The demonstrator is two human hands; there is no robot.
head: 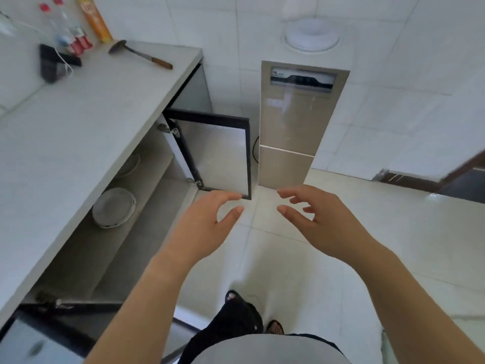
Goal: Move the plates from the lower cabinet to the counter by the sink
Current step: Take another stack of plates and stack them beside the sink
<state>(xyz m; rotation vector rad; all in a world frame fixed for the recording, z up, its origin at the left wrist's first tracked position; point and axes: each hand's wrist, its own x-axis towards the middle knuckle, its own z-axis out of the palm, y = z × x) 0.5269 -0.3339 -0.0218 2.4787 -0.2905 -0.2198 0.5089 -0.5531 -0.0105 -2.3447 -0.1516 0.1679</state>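
Both hands were empty and held out in front of the person over the tiled floor, fingers spread and loosely curled, gripping nothing. The left hand hovered just beside the lower corner of the open cabinet door, its fingertips near the dark frame, though contact could not be told. The right hand hung apart from it, thumb and fingers parted, in front of the tall beige appliance that stood on the floor past the door. The lower cabinet lay open under the bench, and a stack of white plates sat on its lower shelf near the front edge, well to the left of the left hand. A second pale dish showed further back in the cabinet, partly hidden by the bench edge. On the bench top, at its far end, lay a ladle with a wooden handle, beside it some bottles with red caps, an orange can against the tiled wall and a dark object with a white cord. A second cabinet door stood open at the near left. The person's feet in dark sandals showed below.
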